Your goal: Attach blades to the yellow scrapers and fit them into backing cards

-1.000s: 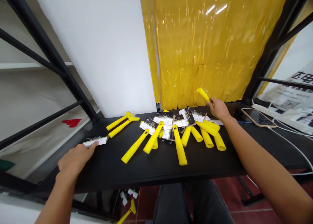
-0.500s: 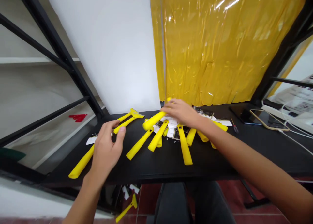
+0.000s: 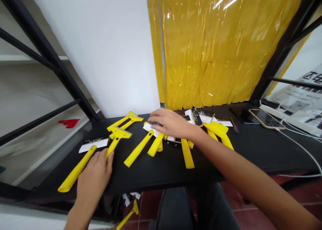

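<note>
My left hand (image 3: 94,173) is closed around the handle of a yellow scraper (image 3: 119,132), whose wide head with a metal edge points up and away. Just left of that hand lies a loose yellow handle (image 3: 75,173). Two more scrapers (image 3: 133,120) with metal-edged heads rest behind it. My right hand (image 3: 171,122) hovers over or touches the middle of the pile, fingers forward and blurred; whether it grips anything is unclear. Below it are several yellow handles (image 3: 138,149) and white-and-black cards (image 3: 193,117), partly hidden by the hand and forearm.
A small screwdriver (image 3: 234,126) lies right of the pile, with a phone (image 3: 266,118) and white cables (image 3: 299,141) beyond. Behind the black shelf (image 3: 161,176) stand a white panel (image 3: 100,49) and yellow plastic film (image 3: 213,55). Another scraper (image 3: 129,214) lies below the shelf.
My left hand, earlier half open, now grips a scraper. The yellow handle that my right hand held above the pile is no longer visible in it. The view has shifted slightly.
</note>
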Motion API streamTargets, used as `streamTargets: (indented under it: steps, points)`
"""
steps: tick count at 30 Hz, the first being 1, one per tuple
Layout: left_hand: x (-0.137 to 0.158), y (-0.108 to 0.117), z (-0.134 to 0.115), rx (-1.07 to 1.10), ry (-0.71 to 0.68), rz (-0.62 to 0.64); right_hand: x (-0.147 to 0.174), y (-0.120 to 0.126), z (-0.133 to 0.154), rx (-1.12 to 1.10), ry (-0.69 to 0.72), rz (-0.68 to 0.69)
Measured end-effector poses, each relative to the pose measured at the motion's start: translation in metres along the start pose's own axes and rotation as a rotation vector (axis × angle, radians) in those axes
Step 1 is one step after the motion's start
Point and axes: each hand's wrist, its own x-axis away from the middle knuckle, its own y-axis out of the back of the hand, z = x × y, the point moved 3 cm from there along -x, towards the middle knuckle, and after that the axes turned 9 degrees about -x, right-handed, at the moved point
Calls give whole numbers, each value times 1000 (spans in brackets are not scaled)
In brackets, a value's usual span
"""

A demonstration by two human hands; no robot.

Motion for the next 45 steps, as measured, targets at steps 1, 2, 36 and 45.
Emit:
streamTargets:
  steps: [1,2,36,45]
  points:
    - [-1,-2,4,-10,15,5,20,21,-11,-3,-83,-73]
    - [-2,-4,8,-16,26,8,42,41,-21,19,-181,-148]
    - [-36,35,-110,49,-218,248,209,28,-54,474,-899,-286]
    - [-28,41,-90,-61,-18,217,171,11,18,373,-709,-401]
